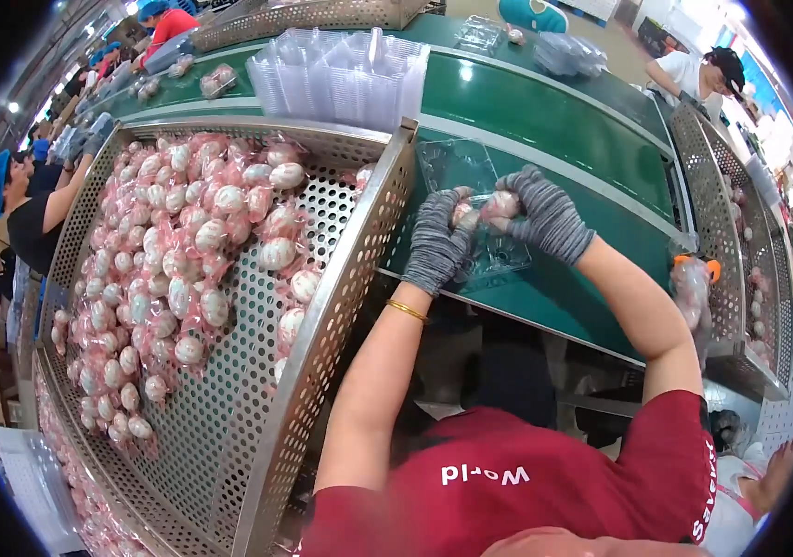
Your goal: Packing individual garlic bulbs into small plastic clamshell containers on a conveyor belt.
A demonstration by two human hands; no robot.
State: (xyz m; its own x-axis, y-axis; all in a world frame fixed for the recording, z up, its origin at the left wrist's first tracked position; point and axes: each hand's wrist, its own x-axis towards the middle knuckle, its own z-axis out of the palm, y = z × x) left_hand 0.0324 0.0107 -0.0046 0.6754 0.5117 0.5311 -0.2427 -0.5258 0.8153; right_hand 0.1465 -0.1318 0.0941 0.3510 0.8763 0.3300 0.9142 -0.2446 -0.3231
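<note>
Both of my hands wear grey knitted gloves and work close together over an open clear plastic clamshell box (506,256). Its lid (453,161) stands folded back on the far side. In the fingers of my left hand (436,240) is an egg in pink-printed clear wrap (465,214). My right hand (553,217) grips another wrapped egg (501,206), beside the first. The box lies on the green work surface (577,292); my gloves hide part of its base.
To the left, a perforated metal tray (257,397) holds a heap of wrapped eggs (180,230). Nested clear boxes (341,80) stand behind it beside a green conveyor belt (529,104). Another perforated tray (717,188) stands at right. Co-workers (38,209) are at left and far right.
</note>
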